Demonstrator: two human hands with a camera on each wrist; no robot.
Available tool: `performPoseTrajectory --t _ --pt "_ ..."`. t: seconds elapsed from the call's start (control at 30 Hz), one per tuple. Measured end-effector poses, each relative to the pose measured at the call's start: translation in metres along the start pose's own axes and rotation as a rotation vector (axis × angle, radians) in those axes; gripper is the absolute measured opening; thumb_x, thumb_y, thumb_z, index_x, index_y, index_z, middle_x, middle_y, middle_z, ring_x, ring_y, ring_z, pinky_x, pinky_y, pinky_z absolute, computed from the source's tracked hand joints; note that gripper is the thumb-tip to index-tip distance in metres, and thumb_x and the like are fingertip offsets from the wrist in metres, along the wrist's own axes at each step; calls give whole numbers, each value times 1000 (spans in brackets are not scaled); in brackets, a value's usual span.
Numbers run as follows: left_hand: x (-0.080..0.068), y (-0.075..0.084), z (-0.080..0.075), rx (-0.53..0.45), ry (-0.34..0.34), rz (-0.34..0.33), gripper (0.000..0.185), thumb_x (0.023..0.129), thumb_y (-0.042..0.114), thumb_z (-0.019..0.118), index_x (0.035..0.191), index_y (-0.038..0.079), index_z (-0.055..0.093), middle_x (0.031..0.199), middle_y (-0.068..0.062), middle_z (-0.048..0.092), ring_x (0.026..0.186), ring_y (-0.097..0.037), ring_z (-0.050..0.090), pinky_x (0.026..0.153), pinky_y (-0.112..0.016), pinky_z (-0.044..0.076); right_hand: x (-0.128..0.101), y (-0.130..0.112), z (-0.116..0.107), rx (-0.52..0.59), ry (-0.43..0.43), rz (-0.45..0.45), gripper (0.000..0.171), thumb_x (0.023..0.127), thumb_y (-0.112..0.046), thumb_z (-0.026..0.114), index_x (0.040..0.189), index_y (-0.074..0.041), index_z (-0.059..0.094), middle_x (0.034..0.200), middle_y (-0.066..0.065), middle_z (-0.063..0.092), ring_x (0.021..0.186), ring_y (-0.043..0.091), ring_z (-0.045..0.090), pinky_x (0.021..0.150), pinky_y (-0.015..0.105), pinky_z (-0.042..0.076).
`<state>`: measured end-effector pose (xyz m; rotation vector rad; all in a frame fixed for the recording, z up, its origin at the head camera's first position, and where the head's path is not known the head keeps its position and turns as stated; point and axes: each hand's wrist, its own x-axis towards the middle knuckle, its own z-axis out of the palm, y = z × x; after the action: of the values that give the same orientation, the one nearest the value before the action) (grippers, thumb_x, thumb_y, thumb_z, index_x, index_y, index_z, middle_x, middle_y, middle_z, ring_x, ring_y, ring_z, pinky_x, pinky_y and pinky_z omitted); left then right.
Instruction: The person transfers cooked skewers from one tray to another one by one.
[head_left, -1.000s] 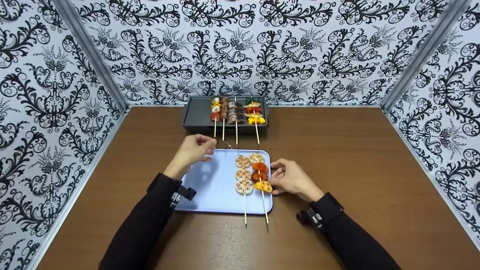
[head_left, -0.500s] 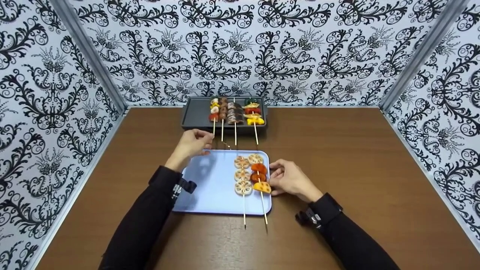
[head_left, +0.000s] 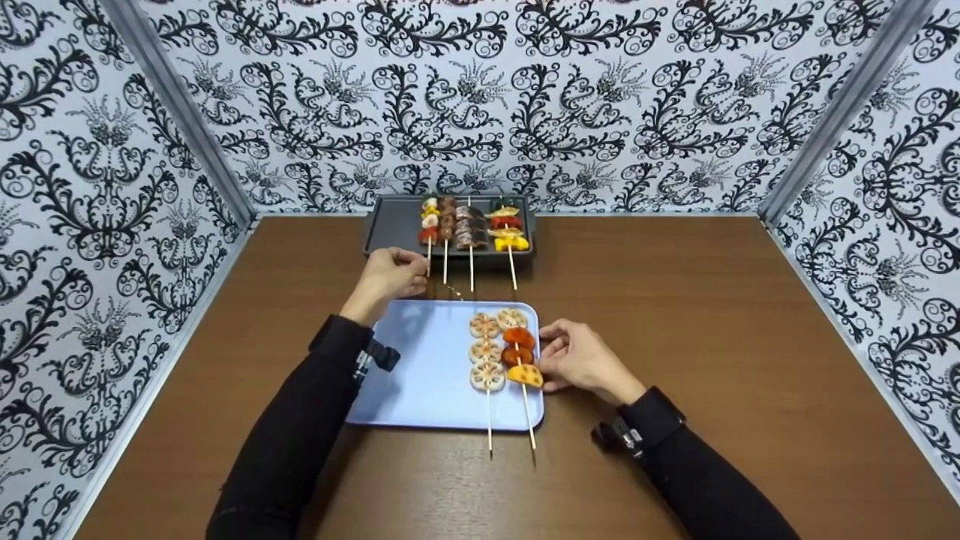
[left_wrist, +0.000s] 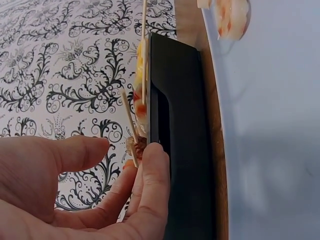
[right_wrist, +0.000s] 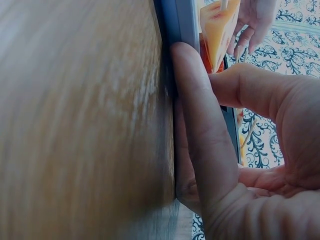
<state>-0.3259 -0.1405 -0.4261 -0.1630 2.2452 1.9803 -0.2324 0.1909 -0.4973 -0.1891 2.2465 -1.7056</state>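
The brown table [head_left: 675,337] held a blue tray [head_left: 420,375] and a black grill [head_left: 394,229]. The left hand [head_left: 390,276] had moved up from the tray, fingers curled almost around the leftmost stick [head_left: 429,255]. The right hand [head_left: 581,360] stayed, fingers pressing the tray's edge.

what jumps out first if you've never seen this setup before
Most striking is the bold black-and-white swirl wallpaper boxing in the brown table. Mid-table lies a pale blue tray with two skewers on its right side, lotus root slices beside orange-red pieces; the right hand rests at its right edge. Behind, a dark grill plate carries four colourful skewers, and the left hand reaches for the leftmost stick.
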Motion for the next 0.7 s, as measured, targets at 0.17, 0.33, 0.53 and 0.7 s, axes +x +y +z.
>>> performPoseTrajectory --t 0.17,0.33,0.53,0.7 --pt "7 3 3 -21 13 -8 27 100 4 69 122 -8 61 109 -20 67 99 -37 72 94 -42 63 0 -1 -2 5 4 19 56 86 5 76 137 6 54 104 22 64 79 31 71 67 45 68" --pt "10 7 3 -31 7 -11 28 99 2 69 124 -9 62 111 -20 66 100 -36 71 93 -40 63 0 -2 -1 13 5 28 56 85 6 76 137 4 54 104 22 65 80 32 72 67 46 68" --pt "14 7 4 -61 -5 -13 29 98 -2 68 124 -12 60 112 -24 66 88 -28 70 93 -41 64 -1 -1 0 3 -7 13 55 86 5 76 136 6 54 104 23 65 79 32 71 67 45 68" --pt "16 4 5 -46 -13 6 29 98 -3 68 122 -16 60 104 -22 65 85 -28 70 90 -39 65 -2 -3 1 12 -9 0 57 86 4 77 137 7 53 105 24 64 79 30 71 66 46 68"
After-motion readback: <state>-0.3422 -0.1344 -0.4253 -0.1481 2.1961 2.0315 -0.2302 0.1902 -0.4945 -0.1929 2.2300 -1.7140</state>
